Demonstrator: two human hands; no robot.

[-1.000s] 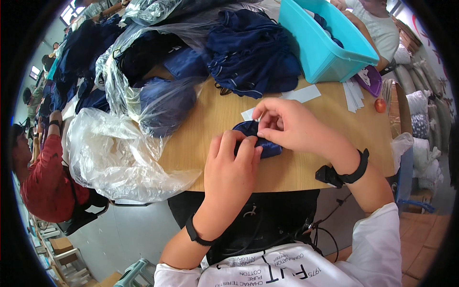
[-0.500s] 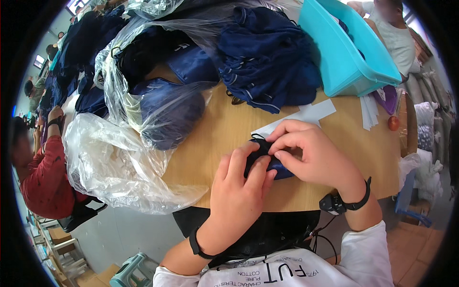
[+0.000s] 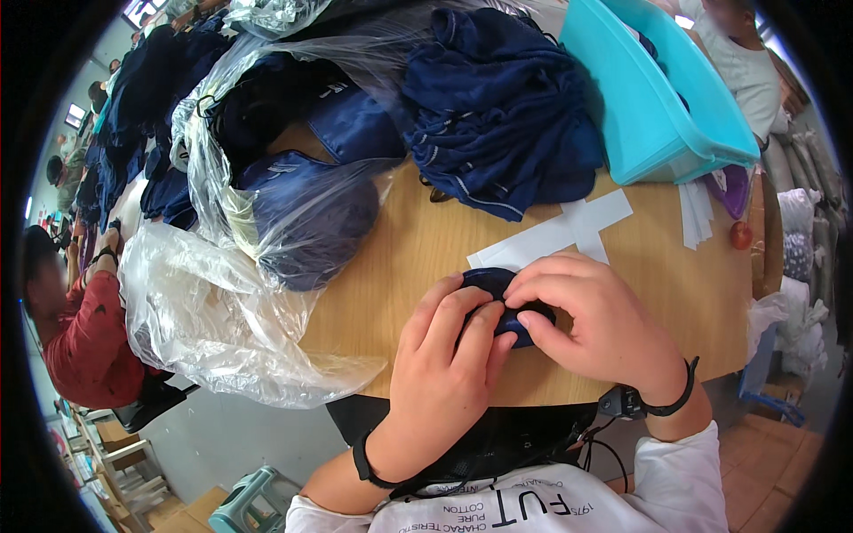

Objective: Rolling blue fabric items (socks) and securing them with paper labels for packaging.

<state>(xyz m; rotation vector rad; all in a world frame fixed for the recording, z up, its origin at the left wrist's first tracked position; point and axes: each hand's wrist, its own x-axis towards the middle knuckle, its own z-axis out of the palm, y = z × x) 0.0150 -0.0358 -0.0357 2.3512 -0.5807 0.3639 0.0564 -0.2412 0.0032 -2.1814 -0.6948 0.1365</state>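
Note:
A small, rounded bundle of shiny dark navy fabric (image 3: 490, 281) rests on the table near its front edge. My left hand (image 3: 450, 342) lies over its left side, fingers curled onto the cloth. From the right, my right hand (image 3: 577, 311) pinches at the middle of the bundle, fingertips close to the left ones. Both hands cover much of the fabric, so its full shape is hidden. Just beyond it, white paper strips (image 3: 542, 238) lie crossed on the wooden table (image 3: 418, 240).
Navy drawstring fabric pieces (image 3: 502, 115) are heaped at the back, beside a turquoise bin (image 3: 649, 98). Clear plastic bags (image 3: 204, 311) holding navy satin items (image 3: 311, 213) cover the left. More white strips (image 3: 696, 216) and a small red ball-like object (image 3: 741, 235) sit right. A person in red (image 3: 93, 342) sits left.
The black loop that stuck up from the bundle no longer shows, and the bundle now looks rounder. My right hand has come slightly lower and nearer me.

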